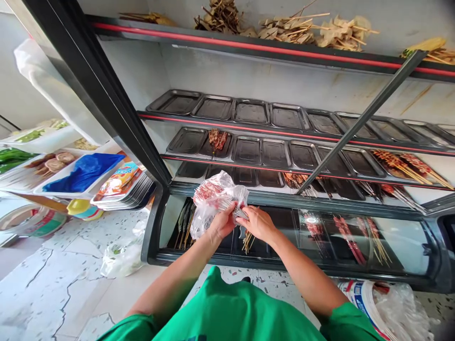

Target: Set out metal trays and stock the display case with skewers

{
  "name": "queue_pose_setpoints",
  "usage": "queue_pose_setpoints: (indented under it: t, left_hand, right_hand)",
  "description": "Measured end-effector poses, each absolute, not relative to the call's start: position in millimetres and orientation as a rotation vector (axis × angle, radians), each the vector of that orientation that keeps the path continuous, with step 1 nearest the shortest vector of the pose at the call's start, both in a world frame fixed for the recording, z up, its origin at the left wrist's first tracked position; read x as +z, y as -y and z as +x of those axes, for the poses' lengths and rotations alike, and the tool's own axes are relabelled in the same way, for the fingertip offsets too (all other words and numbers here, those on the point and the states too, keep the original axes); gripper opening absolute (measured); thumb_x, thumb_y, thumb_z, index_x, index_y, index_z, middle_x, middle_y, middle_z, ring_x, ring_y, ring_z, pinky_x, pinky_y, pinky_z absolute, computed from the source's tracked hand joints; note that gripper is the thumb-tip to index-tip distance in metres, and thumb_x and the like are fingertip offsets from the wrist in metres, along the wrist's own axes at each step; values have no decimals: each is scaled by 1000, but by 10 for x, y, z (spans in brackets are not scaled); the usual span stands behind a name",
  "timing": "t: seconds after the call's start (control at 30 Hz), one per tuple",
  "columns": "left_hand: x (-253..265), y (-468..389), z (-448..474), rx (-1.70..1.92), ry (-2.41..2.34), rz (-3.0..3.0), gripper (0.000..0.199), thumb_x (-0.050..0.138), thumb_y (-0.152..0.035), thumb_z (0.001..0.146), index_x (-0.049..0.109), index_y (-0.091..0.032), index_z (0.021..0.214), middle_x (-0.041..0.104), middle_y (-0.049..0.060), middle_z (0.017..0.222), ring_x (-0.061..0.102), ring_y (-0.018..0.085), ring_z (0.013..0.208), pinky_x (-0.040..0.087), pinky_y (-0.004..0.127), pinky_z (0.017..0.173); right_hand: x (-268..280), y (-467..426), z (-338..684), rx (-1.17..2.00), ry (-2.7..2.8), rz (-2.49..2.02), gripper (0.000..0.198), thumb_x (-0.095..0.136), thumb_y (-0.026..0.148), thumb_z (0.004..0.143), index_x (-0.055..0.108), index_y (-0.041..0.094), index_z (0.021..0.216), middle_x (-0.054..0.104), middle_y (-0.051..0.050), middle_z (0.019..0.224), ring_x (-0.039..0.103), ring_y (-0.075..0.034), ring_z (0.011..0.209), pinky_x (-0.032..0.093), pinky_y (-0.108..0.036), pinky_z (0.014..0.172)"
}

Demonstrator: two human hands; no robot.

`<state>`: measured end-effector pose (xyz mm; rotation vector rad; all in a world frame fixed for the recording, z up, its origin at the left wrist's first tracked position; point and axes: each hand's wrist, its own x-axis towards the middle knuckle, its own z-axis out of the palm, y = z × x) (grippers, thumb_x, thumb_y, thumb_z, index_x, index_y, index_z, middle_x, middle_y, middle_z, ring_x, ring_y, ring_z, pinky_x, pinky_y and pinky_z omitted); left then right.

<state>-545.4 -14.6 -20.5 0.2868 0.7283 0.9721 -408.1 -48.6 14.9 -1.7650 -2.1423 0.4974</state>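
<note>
A clear plastic bag [202, 220] with red meat skewers [209, 192] inside is held up in front of the display case. My left hand [223, 222] is closed around the bag near the ends of the metal sticks. Close beside it on the right, my right hand [259, 223] has its fingers closed on the bag's gathered end and the stick ends. Exactly what each fingertip pinches is partly hidden. Under my hands, wooden skewers [248, 241] show in the case's lower compartment.
Metal trays [251, 112] line the shelves, some with meat skewers [217, 139]. More skewers [346, 237] lie in the lower compartment. A slanted bar [362, 121] crosses the opening. At left are a blue bag [83, 173] and stacked trays [131, 192]; a bucket [362, 303] stands at lower right.
</note>
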Motion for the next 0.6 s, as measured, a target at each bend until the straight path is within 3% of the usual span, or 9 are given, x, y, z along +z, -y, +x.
queue_pose_setpoints:
  t: [0.13, 0.23, 0.43, 0.6]
  left_hand:
    - [-242, 186, -5468, 1035, -734, 335, 7, 65, -14, 78, 64, -10, 83, 67, 6, 80, 62, 15, 68, 52, 25, 63]
    - [-230, 201, -5457, 1077, -705, 423, 16, 72, -16, 72, 66, -10, 85, 67, 6, 80, 61, 13, 68, 51, 23, 63]
    - [-51, 169, -5525, 1075, -685, 515, 27, 74, -25, 71, 67, -9, 91, 68, 9, 87, 62, 16, 77, 52, 24, 68]
    - [44, 144, -5584, 990, -742, 458, 19, 61, -24, 82, 67, -7, 89, 67, 11, 85, 63, 20, 75, 54, 31, 66]
  right_hand:
    - [150, 266, -4042, 711, 1955, -1714, 43, 47, 49, 87, 63, 15, 68, 57, -2, 64, 54, -13, 62, 34, -22, 58]
    - [52, 161, -4088, 861, 1686, -1686, 40, 54, 46, 81, 59, 13, 60, 49, 2, 52, 47, -11, 54, 31, -21, 52]
    - [10, 275, -4105, 1481, 1076, -1110, 27, 61, 41, 74, 58, 15, 80, 64, -1, 72, 57, -14, 63, 45, -25, 61]
    - [37, 370, -4065, 1676, 648, -922, 27, 69, 34, 69, 47, 18, 70, 60, 2, 67, 56, -13, 58, 49, -29, 62]
